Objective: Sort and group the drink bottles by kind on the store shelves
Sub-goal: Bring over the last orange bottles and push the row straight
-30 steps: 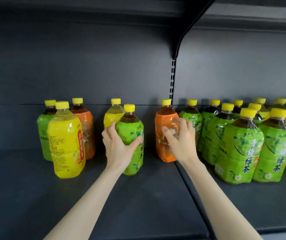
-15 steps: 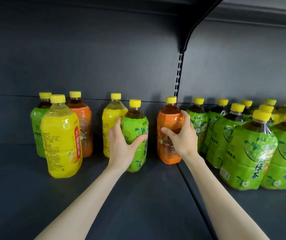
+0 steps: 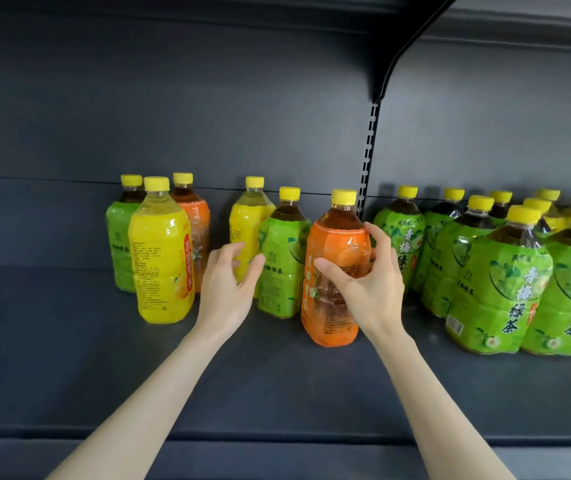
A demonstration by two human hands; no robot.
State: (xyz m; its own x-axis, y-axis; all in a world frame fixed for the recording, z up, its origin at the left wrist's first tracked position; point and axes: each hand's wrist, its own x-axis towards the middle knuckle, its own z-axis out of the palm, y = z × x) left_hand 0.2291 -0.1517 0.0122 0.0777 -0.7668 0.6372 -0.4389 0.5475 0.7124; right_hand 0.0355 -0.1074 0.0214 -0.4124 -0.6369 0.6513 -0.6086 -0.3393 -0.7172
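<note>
My right hand (image 3: pixel 363 285) grips an orange-labelled bottle (image 3: pixel 337 251) with a yellow cap, standing near the middle of the dark shelf (image 3: pixel 277 375). Just behind it to the left stands a green-labelled bottle (image 3: pixel 282 268). My left hand (image 3: pixel 230 282) hovers beside that green bottle with fingers loosely spread, holding nothing. A yellow bottle (image 3: pixel 247 233) stands behind my left hand. Further left are a yellow bottle (image 3: pixel 159 258), a green bottle (image 3: pixel 119 244) and an orange bottle (image 3: pixel 192 220).
Several green-labelled bottles (image 3: pixel 498 282) crowd the right shelf section, with yellow ones at the far right edge. A slotted upright (image 3: pixel 368 161) and bracket divide the two sections. Bare shelf surface lies in front of the bottles and at the far left.
My left hand has let go of the green bottle and drawn back a little. My right hand has pulled the orange bottle forward and left, in front of the green one.
</note>
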